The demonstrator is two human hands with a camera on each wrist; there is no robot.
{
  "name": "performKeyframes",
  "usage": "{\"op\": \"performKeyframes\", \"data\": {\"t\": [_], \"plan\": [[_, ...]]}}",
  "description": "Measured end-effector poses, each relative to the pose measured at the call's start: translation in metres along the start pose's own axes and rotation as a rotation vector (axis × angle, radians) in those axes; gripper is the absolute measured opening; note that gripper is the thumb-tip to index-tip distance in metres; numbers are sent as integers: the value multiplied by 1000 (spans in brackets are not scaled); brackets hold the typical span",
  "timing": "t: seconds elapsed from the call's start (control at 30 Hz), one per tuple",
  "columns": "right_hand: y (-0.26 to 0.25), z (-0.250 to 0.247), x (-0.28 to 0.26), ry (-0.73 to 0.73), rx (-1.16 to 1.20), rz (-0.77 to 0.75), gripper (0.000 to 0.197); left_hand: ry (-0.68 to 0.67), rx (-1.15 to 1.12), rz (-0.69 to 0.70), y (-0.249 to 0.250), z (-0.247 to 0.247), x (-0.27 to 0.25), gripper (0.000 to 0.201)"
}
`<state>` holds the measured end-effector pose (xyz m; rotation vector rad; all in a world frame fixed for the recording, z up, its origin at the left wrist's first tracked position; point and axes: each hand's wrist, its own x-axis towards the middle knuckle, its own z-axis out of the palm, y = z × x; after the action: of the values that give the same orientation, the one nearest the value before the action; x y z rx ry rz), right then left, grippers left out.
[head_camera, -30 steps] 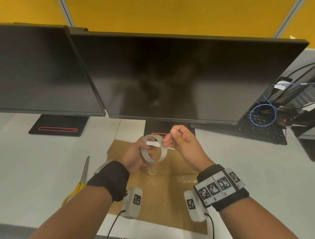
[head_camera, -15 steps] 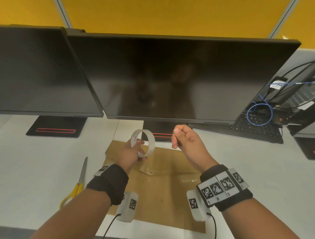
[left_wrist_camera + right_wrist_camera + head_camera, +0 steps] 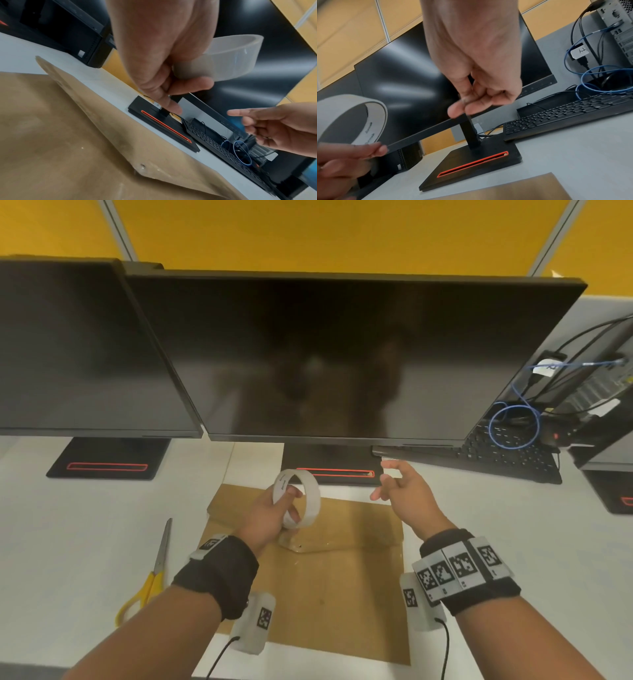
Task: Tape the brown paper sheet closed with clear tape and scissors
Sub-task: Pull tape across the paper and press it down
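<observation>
The brown paper sheet (image 3: 329, 594) lies flat on the white desk in front of me, with a folded flap (image 3: 233, 508) at its far left and shiny patches across its middle. My left hand (image 3: 291, 505) holds the clear tape roll (image 3: 313, 498) upright above the far part of the sheet, thumb and fingers curled round its rim. The roll (image 3: 240, 54) juts out past those fingers in the left wrist view. My right hand (image 3: 390, 484) hovers to the right of the roll, apart from it, fingers loose and holding nothing I can see. Yellow-handled scissors (image 3: 154, 573) lie on the desk left of the sheet.
Two dark monitors (image 3: 342, 354) stand close behind the sheet, and the nearer stand base (image 3: 329, 472) reaches almost to the paper's far edge. A black keyboard (image 3: 507, 453) and a blue cable loop (image 3: 513, 426) sit at the back right.
My right hand pinched at the tape roll before; now it has let go, opened and moved off to the right. My left hand carried the roll slightly left and turned it.
</observation>
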<state>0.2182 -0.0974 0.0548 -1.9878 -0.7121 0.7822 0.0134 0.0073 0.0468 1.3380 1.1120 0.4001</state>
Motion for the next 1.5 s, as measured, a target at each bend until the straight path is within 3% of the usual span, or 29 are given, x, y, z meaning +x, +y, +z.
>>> {"op": "performKeyframes", "data": {"t": [0.1,0.27,0.37,0.6,0.83,0.93,1.0,1.1,1.17,1.37,1.5], "plan": [[9,-3,6,-18,-42,13,29,-36,44,59,5,10,-4,18],[25,-21,15,240,-33,28,24,-87,43,85,11,21,-3,18],[32,-36,18,305,-238,111,11,-101,31,84,13,25,-1,19],[40,-46,20,285,-110,104,15,-126,67,86,10,36,6,19],[69,-54,30,127,-385,241,27,-177,114,92,10,48,14,19],[65,-54,20,208,-135,163,14,-188,122,87,9,51,17,19],[45,-46,9,92,36,50,11,-189,111,98,8,53,18,19],[5,-27,-11,-289,83,-46,21,-161,102,148,10,55,18,18],[-8,-13,-16,-457,120,-67,32,-135,102,202,10,54,19,18],[-26,15,-11,-594,349,-39,28,-83,148,293,9,39,25,22],[-33,25,-11,-661,477,-34,26,-129,195,332,7,29,25,27]]}}
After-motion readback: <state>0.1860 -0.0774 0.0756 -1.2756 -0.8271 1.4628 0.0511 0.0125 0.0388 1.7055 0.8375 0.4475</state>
